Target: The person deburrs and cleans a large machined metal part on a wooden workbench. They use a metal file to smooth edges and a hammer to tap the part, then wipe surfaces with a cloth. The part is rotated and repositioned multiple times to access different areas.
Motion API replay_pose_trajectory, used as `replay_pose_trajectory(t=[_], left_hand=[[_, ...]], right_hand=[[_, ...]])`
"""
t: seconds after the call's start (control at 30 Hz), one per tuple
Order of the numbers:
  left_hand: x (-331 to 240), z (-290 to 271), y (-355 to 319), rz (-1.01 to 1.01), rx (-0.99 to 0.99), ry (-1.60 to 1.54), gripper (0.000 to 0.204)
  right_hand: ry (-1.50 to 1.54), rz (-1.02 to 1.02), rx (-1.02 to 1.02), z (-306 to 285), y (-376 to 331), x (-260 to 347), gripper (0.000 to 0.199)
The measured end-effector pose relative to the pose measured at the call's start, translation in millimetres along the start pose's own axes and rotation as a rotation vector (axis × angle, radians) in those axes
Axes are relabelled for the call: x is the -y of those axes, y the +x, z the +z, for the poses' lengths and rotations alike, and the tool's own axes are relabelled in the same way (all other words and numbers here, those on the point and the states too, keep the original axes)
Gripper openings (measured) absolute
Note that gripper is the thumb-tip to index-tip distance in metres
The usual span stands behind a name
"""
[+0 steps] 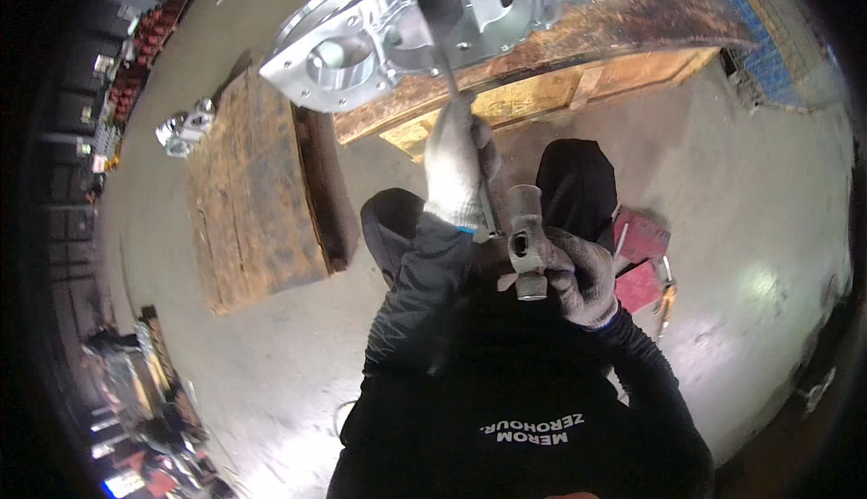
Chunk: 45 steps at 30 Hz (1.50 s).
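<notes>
Silver metal casting (470, 34) with round holes, grey bar (442, 58) clasped in left hand (458, 160), grey hammer head (533, 253), side hole, gripped by right hand (582, 278)

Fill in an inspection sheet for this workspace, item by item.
Surface: stained wooden crate beneath the casting.
Work items: silver casting with round openings; flat tool overlaps it, contact unclear; hammer near the torso.
Clutter: red objects on the floor at right; small metal part beside a wooden platform.
Hands: both gloved; left hand grips the flat tool, right hand the hammer.
Cables: nothing seen that is surely a cable.
Surroundings: blue object at upper right; left edge blurred and crowded.
</notes>
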<state>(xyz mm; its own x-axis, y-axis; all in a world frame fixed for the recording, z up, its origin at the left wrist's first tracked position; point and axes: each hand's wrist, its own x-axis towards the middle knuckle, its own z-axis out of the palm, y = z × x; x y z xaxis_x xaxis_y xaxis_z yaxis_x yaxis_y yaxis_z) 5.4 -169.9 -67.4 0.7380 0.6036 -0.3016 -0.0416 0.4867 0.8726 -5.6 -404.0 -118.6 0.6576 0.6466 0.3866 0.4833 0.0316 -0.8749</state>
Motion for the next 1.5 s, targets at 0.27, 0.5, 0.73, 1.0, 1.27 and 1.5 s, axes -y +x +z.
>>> replay_pose_trajectory(t=[0.27,0.5,0.73,1.0,1.27,1.5], left_hand=[[2,10,-1,0.1,-0.141,-0.065,0.027],[1,13,1,0.158,-0.087,-0.238,0.024],[25,42,-31,0.158,-0.038,0.018,0.045],[107,58,-60,0.07,0.209,0.078,0.044],[48,44,-15,0.063,0.452,0.676,0.055],[79,53,-26,-0.023,0.335,0.618,0.064]], right_hand=[[0.218,0.047,-0.129,-6,7,-4,0.063],[0.277,0.272,-0.173,-20,-2,-6,0.061],[0.557,0.427,-0.222,-29,4,-2,0.051],[0.746,0.748,-0.203,-55,-8,9,0.066],[0.319,0.768,-0.499,-82,-40,-23,0.055],[0.753,0.72,-0.376,-54,-13,-8,0.065]])
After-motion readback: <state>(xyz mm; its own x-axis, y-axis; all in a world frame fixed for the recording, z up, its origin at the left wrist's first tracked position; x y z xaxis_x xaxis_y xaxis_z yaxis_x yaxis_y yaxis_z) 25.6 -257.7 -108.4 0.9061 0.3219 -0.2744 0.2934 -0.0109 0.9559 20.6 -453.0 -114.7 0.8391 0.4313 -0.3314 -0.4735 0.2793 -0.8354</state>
